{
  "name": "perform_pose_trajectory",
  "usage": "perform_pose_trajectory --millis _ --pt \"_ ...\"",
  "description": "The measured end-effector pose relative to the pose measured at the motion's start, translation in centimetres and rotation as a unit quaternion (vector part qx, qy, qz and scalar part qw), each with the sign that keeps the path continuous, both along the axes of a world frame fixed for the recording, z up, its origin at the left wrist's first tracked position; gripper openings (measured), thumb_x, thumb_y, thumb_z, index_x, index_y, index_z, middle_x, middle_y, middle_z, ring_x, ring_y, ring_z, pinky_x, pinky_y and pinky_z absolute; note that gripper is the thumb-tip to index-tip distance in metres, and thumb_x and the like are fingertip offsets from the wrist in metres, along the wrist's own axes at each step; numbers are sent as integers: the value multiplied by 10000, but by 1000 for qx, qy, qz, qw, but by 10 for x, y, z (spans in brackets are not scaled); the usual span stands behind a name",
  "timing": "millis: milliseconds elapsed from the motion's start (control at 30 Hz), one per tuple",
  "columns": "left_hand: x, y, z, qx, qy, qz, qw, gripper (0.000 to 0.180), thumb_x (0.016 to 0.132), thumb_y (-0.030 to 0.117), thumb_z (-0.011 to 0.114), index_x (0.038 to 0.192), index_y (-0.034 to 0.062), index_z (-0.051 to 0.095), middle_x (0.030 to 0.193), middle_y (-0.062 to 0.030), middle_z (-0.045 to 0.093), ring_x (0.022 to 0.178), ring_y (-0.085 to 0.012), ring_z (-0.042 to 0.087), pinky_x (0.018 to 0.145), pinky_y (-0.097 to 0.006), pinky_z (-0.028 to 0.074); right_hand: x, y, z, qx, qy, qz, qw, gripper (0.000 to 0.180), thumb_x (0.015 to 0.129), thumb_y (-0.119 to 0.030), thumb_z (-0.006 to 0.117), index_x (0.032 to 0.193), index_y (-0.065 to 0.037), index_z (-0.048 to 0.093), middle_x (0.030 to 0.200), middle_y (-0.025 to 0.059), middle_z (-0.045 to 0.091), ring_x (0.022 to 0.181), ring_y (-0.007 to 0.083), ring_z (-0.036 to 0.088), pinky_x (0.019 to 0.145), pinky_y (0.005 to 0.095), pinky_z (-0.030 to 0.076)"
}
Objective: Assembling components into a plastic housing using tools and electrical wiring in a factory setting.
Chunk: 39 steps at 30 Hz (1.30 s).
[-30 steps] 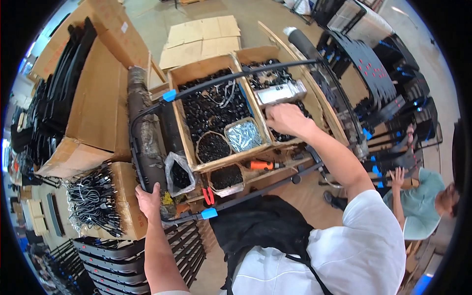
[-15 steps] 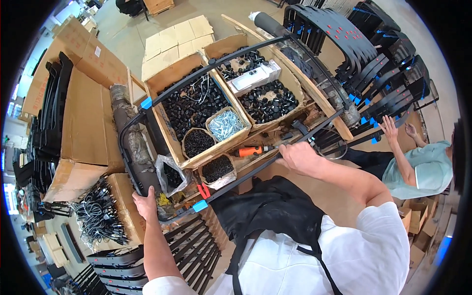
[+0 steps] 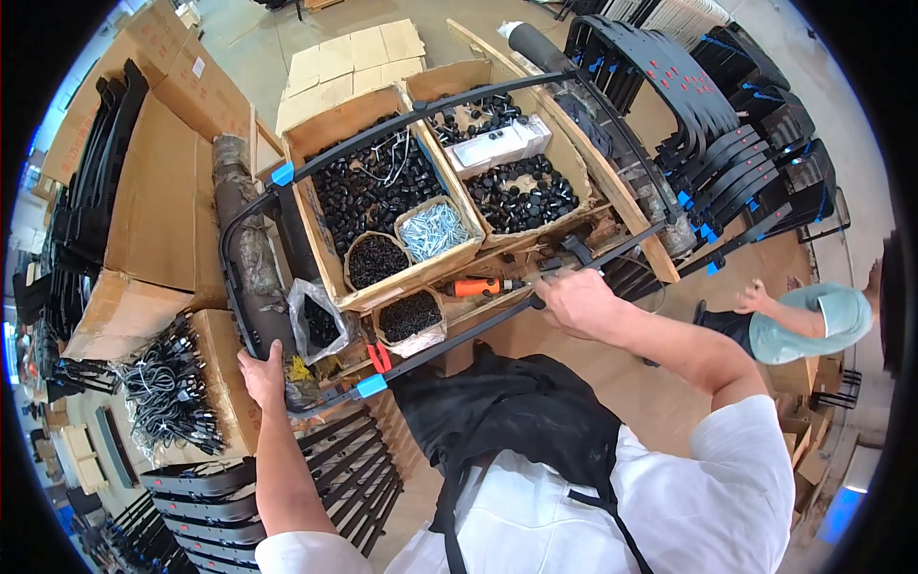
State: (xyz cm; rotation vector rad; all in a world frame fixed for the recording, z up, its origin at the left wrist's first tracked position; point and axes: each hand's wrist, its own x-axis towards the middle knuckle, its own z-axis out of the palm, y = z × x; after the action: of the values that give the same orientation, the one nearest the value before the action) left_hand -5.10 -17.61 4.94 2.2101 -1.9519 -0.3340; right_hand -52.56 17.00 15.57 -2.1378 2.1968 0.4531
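Note:
A large black tubular frame (image 3: 457,342) with rounded corners and blue clips lies across the workbench, over the parts boxes. My left hand (image 3: 264,375) is closed around its near left corner. On the near rail, right of the middle, my right hand (image 3: 577,302) is closed too, its fingertips partly hidden. An orange-bodied power tool (image 3: 475,286) lies just beyond that rail, left of my right hand. Red-handled pliers (image 3: 379,357) rest beside a blue clip (image 3: 371,385) on the near rail. Another blue clip (image 3: 282,173) sits at the far left corner.
Beyond the near rail stand wooden boxes (image 3: 330,270) of black caps and a carton of silver screws (image 3: 433,232). Black frames (image 3: 708,124) are stacked at the right, near another person (image 3: 803,320). Bundled cables (image 3: 172,394) and a large cardboard box (image 3: 158,225) are at the left.
Both hands keep their hold on the frame, and its near left part shows slightly further left. The person at the right has turned and lowered their hands.

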Motion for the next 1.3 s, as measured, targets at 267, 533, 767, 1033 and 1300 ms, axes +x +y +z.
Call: perform_pose_trajectory --millis 267,533,767,1033,1300 --pt "0 1 0 7 -3 2 1000 943 818 612 776 1479 16 463 1421 -282 581 1305 -468 573 1085 -530 466 8 -21 24 74 -17 1 997 301 801 -164 715 1087 -70 717 917 78 743 842 235 747 643 386 573" --pt "-1 2 1 3 -8 15 1000 899 829 586 784 1465 35 469 1404 -261 590 1281 -459 589 1049 -538 491 10 -15 21 -25 -51 42 997 192 830 -141 678 1001 -73 734 884 78 762 794 237 753 632 397 576" --pt "-4 2 11 6 5 12 1000 889 823 579 786 1460 40 481 1415 -259 585 1287 -450 587 1054 -536 488 5 -11 13 57 2 66 996 198 867 -166 631 1014 -55 707 699 71 724 657 262 741 555 410 550" --pt "-2 4 8 -4 11 17 1000 877 834 567 784 1460 34 478 1426 -266 574 1280 -457 589 1046 -547 494 -7 -27 10 217 71 67 971 217 805 -142 698 1010 -79 734 696 71 723 659 239 741 540 397 536" --pt "-1 4 5 2 9 19 1000 902 833 604 772 1477 47 474 1453 -260 561 1296 -454 581 1062 -536 483 -3 -16 4 133 45 70 988 160 845 -159 671 957 -81 756 737 73 751 650 241 743 550 400 557"
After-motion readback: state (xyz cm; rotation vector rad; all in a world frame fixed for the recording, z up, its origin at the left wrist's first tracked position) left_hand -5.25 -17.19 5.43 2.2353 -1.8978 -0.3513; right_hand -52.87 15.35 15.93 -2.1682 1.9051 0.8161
